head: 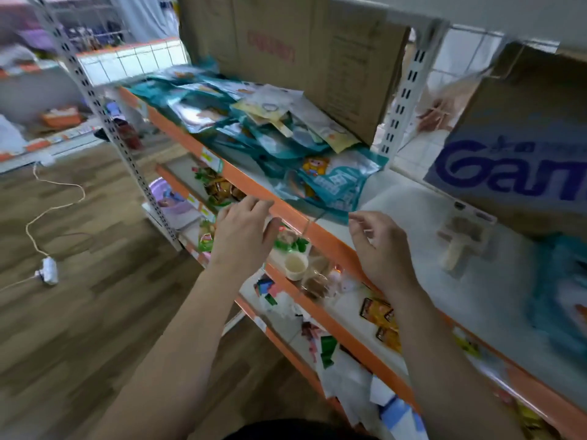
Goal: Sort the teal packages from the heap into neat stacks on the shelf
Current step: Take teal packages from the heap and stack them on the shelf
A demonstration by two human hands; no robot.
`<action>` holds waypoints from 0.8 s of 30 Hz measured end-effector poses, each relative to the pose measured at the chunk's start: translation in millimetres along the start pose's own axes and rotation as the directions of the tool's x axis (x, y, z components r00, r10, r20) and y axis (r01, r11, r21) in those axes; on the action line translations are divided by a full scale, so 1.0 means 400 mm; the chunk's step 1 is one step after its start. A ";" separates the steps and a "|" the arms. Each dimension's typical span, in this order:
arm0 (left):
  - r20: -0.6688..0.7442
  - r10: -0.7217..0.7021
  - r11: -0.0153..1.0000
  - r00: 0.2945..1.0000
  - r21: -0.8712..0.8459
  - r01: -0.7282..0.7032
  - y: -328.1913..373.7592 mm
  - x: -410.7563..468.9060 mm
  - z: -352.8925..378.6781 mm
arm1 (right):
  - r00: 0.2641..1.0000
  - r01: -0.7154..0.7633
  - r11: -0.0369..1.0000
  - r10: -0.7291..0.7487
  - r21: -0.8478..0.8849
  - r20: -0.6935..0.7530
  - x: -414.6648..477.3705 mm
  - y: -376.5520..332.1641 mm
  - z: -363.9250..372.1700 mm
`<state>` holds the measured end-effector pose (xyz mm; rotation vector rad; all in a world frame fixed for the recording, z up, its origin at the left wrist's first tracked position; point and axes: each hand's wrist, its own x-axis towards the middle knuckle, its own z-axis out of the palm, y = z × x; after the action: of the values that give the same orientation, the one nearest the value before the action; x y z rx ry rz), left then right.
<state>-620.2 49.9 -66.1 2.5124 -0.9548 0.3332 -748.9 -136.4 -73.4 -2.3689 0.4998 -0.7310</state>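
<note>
Your left hand (244, 230) hangs just below the heap (254, 122), fingers loosely bent and spread, fingertips up at the orange rim of the shelf (320, 239). Nothing shows plainly in its grasp, so it reads as relaxed and released. A thin line runs from it towards your other hand, too blurred to name.

The heap itself sprawls across the shelf: teal packages piled crooked, a few pale and yellow ones on top. The nearest teal package (333, 182) lies flat at the heap's lower right end, its corner poking over the rim.

Behind the heap stands a tall cardboard box (286, 58), sides closed, contents hidden. Below the heap, on the lower shelf, there's a pale cup (296, 265) among loose snack packets.

Your right hand (381, 249) sits below and right of the heap, thumb and forefinger drawn together; whether they pinch anything, you cannot tell through the blur.

Further right of the heap stands a box with blue lettering (524, 154), and one more teal package (559, 296) lies at the frame's edge.
</note>
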 end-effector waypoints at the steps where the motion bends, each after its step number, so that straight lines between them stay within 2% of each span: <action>1: -0.004 0.005 1.000 1.000 -0.006 -0.006 -0.033 0.013 -0.014 | 1.000 -0.015 1.000 0.015 -0.003 -0.005 0.016 -0.023 0.028; 7: 0.005 0.047 0.998 0.999 -0.044 -0.047 -0.154 0.066 -0.027 | 0.994 -0.104 0.994 0.103 -0.021 -0.033 0.095 -0.080 0.121; 14: 0.101 0.089 0.994 0.991 -0.072 -0.082 -0.188 0.136 0.036 | 0.960 -0.279 0.957 0.275 -0.077 -0.056 0.196 -0.023 0.143; 19: 0.115 0.098 0.988 0.989 -0.129 -0.082 -0.211 0.201 0.060 | 0.896 -0.443 0.877 0.432 -0.188 -0.098 0.305 0.027 0.179; 22: 0.127 0.109 0.987 0.986 -0.135 -0.092 -0.213 0.246 0.080 | 0.847 -0.531 0.837 0.517 -0.135 -0.125 0.351 0.047 0.189; 24: 0.131 0.122 0.985 0.984 -0.134 -0.104 -0.213 0.271 0.098 | 0.783 -0.614 0.789 0.607 -0.011 -0.136 0.377 0.063 0.194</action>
<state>-480.3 26.3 -87.0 2.3960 -1.1392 0.1279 -588.9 -197.2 -84.2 -2.0142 1.2853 -0.5561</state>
